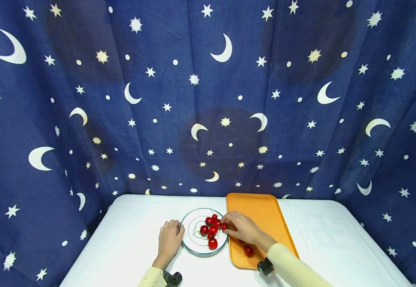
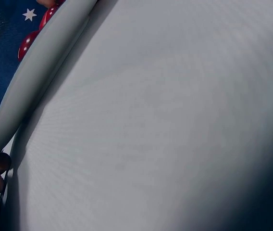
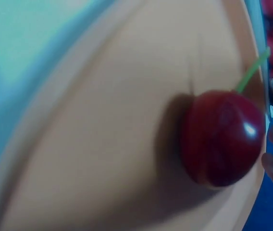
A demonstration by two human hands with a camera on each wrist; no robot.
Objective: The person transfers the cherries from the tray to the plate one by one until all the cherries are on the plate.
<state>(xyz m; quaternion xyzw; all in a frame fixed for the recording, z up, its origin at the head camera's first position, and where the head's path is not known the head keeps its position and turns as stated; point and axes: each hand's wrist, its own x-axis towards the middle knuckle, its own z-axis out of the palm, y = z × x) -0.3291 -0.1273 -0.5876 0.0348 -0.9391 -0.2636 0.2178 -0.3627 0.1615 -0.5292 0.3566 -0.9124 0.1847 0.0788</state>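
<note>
A white plate point(image 1: 193, 245) with a thin dark rim line bears several red cherries point(image 1: 213, 243), heaped toward its right side. My left hand point(image 1: 169, 240) holds the plate's left rim; in the left wrist view its fingertips point(image 2: 1, 163) show at the rim's edge. At the plate's right edge my right hand point(image 1: 244, 228) pinches a cherry point(image 1: 223, 226), partly covered by the fingers. Beneath the right forearm, a cherry point(image 1: 248, 250) lies on the orange tray point(image 1: 261, 207). It looks large in the right wrist view, with a green stem point(image 3: 253, 71).
The tray stands directly right of the plate, its long side reaching to the back of the white table point(image 1: 136, 223). Behind the table hangs a dark blue curtain point(image 1: 172, 131) with moons and stars. Part of another cherry shows on the tray by the right wrist.
</note>
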